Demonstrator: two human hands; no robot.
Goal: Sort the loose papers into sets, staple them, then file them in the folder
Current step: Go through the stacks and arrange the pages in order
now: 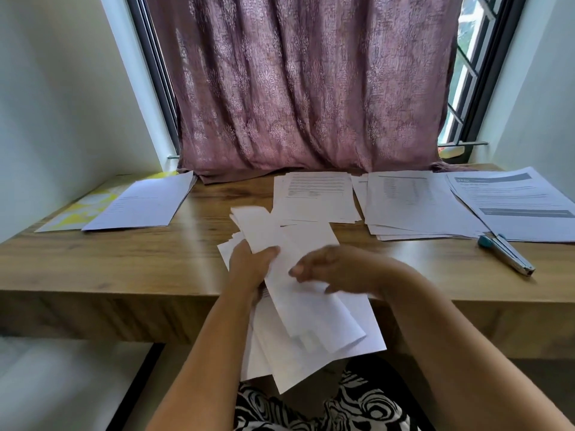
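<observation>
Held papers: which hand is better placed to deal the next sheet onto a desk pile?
Probably the right hand: it hovers over the held papers without gripping them, nearer the sorted piles. The left hand is gripping the bundle.

Mauve floral-print curtain (298, 88), yellow-and-white folder (77, 213), white papers (311, 321), teal-tipped stapler (505, 255).

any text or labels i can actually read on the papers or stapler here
None can be read.
Rightmost stack: grey header bands with white lettering, too blurred.
Two middle stacks: printed lines, too small.
Sheets on the yellow folder: faint print, illegible.
Papers in the left hand: blurred.
Stapler: no visible label.
</observation>
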